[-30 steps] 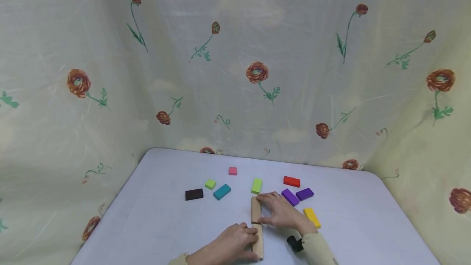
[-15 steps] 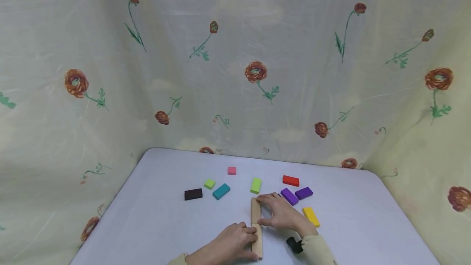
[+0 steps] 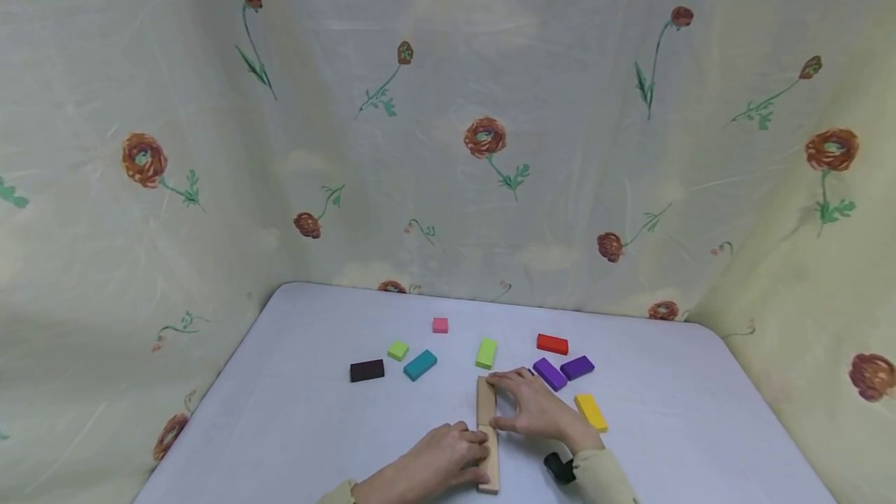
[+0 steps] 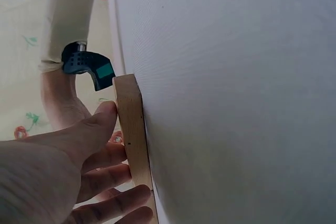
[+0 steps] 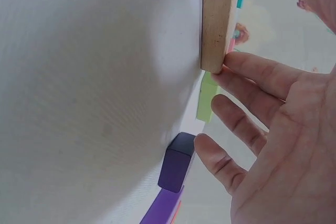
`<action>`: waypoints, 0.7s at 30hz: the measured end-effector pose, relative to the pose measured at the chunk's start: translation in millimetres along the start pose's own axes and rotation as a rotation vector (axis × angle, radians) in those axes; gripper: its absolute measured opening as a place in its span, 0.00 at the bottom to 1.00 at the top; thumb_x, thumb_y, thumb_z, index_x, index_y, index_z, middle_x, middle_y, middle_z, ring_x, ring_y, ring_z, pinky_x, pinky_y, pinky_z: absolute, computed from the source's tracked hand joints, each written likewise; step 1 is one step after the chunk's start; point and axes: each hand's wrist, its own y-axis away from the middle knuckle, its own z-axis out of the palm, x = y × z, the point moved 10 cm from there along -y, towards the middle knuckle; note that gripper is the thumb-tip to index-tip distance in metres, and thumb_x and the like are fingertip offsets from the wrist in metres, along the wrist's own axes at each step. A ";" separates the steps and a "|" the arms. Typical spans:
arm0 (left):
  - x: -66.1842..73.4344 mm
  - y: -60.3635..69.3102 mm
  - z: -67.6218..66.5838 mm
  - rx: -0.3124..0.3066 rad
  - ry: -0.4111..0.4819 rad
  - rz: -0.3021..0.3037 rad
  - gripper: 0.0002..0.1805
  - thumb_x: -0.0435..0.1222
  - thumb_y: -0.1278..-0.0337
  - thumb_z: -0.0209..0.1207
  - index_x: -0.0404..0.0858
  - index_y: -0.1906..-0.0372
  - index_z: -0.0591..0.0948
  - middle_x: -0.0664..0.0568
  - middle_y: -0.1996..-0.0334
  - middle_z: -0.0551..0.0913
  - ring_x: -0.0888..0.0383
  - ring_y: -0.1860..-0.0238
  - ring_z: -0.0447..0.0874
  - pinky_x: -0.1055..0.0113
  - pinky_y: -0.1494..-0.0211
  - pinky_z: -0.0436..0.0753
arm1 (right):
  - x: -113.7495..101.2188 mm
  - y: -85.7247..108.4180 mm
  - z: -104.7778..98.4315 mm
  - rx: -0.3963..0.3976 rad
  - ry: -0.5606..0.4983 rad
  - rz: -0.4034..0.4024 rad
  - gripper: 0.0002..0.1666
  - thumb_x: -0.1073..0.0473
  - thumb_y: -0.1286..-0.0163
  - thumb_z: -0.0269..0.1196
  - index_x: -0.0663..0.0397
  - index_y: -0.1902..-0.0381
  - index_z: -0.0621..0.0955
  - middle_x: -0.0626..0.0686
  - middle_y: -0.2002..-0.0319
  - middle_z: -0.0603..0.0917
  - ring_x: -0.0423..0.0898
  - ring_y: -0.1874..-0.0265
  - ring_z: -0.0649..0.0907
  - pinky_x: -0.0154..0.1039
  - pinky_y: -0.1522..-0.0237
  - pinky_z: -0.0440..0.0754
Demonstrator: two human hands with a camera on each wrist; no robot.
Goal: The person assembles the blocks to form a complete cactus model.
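Note:
Two plain wooden blocks lie flat and end to end on the white table. My left hand [image 3: 448, 457] holds the near wooden block [image 3: 492, 469], its thumb by the near end and its fingers over the left edge, as the left wrist view shows. My right hand [image 3: 535, 407] grips the far wooden block [image 3: 486, 399], with fingertips at its far end and the thumb at its right side near the joint. In the right wrist view two fingers touch the end of that wooden block [image 5: 216, 24]; the thumb's contact is hidden there.
Beyond the hands lie black [image 3: 367, 370], teal [image 3: 420, 365], pink [image 3: 440, 325], red [image 3: 553, 344] and yellow [image 3: 591, 412] blocks, plus green [image 3: 486, 353] and purple [image 3: 549, 373] ones. A dark block [image 5: 177, 162] sits close to my right fingers. Flowered cloth [image 3: 448, 138] hangs behind the table.
The far wooden block has shifted slightly toward the near one, and the thin gap between their ends has closed. Both hands keep nearly the same places. The view has shifted slightly.

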 end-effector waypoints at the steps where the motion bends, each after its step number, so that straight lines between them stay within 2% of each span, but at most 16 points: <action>1: 0.2 0.0 -0.6 0.005 -0.004 0.006 0.22 0.57 0.42 0.57 0.50 0.49 0.84 0.63 0.48 0.83 0.69 0.55 0.79 0.76 0.55 0.78 | -0.1 0.0 -0.1 0.000 0.001 0.001 0.42 0.38 0.44 0.67 0.48 0.34 0.72 0.50 0.37 0.76 0.51 0.39 0.72 0.58 0.39 0.71; 5: 0.1 0.1 -1.6 0.013 0.005 0.017 0.20 0.54 0.41 0.57 0.51 0.50 0.85 0.63 0.49 0.84 0.69 0.55 0.79 0.77 0.56 0.78 | -0.1 -0.1 -0.3 -0.001 -0.001 0.002 0.42 0.38 0.44 0.68 0.47 0.34 0.73 0.50 0.37 0.76 0.51 0.40 0.72 0.57 0.39 0.72; 10: -1.8 -0.9 -1.1 0.000 0.033 -0.005 0.20 0.55 0.42 0.58 0.51 0.50 0.85 0.64 0.49 0.84 0.70 0.57 0.78 0.78 0.57 0.77 | 0.2 0.9 -4.1 0.020 -0.002 -0.011 0.41 0.36 0.43 0.67 0.47 0.35 0.74 0.51 0.36 0.75 0.53 0.38 0.71 0.60 0.39 0.71; 14: -2.2 -2.0 -2.6 -0.006 0.043 -0.019 0.21 0.55 0.44 0.59 0.50 0.50 0.85 0.64 0.51 0.84 0.71 0.58 0.77 0.77 0.57 0.77 | 5.9 4.8 -21.3 0.105 -0.079 0.015 0.38 0.36 0.41 0.66 0.46 0.37 0.75 0.49 0.38 0.77 0.52 0.39 0.72 0.60 0.40 0.72; 17: -1.9 -1.5 -4.6 0.001 0.038 -0.018 0.22 0.55 0.44 0.59 0.50 0.49 0.84 0.64 0.52 0.83 0.71 0.59 0.75 0.77 0.58 0.76 | 16.0 9.8 -38.3 0.192 -0.171 0.057 0.32 0.41 0.39 0.67 0.44 0.39 0.75 0.46 0.41 0.78 0.50 0.39 0.73 0.60 0.39 0.71; 21: -3.2 -0.8 -4.9 0.015 0.028 -0.021 0.24 0.56 0.46 0.59 0.49 0.47 0.83 0.63 0.51 0.82 0.71 0.56 0.75 0.77 0.56 0.77 | 29.9 17.3 -55.2 0.281 -0.253 0.092 0.30 0.50 0.39 0.68 0.42 0.39 0.74 0.45 0.42 0.78 0.51 0.37 0.72 0.62 0.37 0.69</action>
